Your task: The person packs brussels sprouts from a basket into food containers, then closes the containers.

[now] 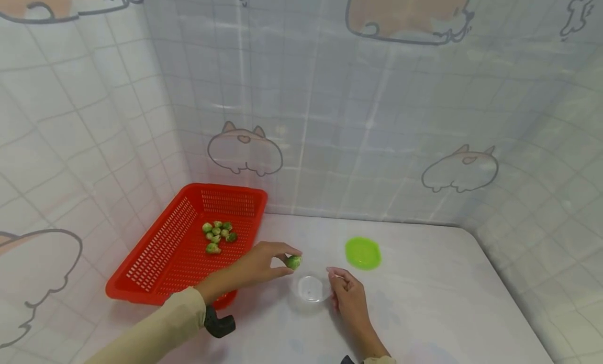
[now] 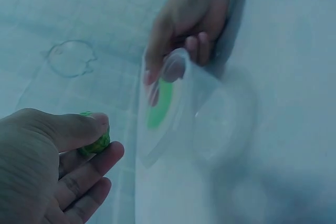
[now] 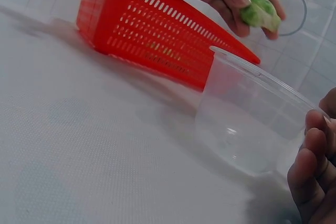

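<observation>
My left hand (image 1: 266, 260) pinches a green Brussels sprout (image 1: 294, 262) between thumb and fingers, up to the left of a clear plastic cup (image 1: 310, 290). The cup stands upright on the table, and nothing shows inside it. My right hand (image 1: 349, 297) holds the cup's rim at its right side, fingers curled. In the right wrist view the sprout (image 3: 261, 13) is above the cup's rim and apart from it. The left wrist view shows the thumb over the sprout (image 2: 95, 142), hiding part of it.
A red slotted basket (image 1: 181, 269) stands at the left of the table, with several Brussels sprouts (image 1: 216, 231) inside. A bright green round lid (image 1: 363, 253) lies behind and right of the cup. Patterned sheeting (image 1: 330, 118) encloses the back and sides.
</observation>
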Motion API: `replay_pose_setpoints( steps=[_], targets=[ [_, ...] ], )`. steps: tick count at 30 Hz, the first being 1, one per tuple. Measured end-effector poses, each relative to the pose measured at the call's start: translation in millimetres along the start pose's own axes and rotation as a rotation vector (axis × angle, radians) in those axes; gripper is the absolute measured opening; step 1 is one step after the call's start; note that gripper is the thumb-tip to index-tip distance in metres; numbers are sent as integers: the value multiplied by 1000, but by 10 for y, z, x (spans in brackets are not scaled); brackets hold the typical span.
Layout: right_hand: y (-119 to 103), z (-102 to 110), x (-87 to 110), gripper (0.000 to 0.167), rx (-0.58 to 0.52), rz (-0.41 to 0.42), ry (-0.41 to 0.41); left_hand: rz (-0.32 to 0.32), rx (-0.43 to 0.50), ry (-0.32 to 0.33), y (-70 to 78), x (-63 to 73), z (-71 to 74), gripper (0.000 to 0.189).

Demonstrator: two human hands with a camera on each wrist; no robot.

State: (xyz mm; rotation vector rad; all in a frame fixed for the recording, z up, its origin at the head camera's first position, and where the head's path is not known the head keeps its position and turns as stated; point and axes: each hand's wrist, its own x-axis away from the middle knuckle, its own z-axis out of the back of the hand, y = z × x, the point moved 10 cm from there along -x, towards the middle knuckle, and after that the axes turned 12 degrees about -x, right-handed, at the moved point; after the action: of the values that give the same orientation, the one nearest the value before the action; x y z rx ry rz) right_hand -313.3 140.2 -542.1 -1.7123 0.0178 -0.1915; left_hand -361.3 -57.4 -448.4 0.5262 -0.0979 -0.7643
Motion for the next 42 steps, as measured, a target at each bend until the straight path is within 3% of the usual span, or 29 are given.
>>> replay_pose_setpoints(
  steps=[4, 11, 16, 22, 42],
  targets=[
    [-20, -10, 2, 38, -7, 10, -1, -41, -14, -23, 79, -103, -124, 43],
    [264, 40, -170, 41, -17, -6, 7, -55, -46, -81, 165, -232, -292, 42],
    [231, 35, -158, 42, -14, 14, 2, -40, -116, -131, 201, -322, -410, 43],
    [248, 44, -181, 40, -37, 42, -7, -67, -174, -183, 261, -423, -566, 40],
    [251, 86, -164, 38, -59, 30, -13, -88, -252, -275, 337, -547, -909, 33]
  ],
)
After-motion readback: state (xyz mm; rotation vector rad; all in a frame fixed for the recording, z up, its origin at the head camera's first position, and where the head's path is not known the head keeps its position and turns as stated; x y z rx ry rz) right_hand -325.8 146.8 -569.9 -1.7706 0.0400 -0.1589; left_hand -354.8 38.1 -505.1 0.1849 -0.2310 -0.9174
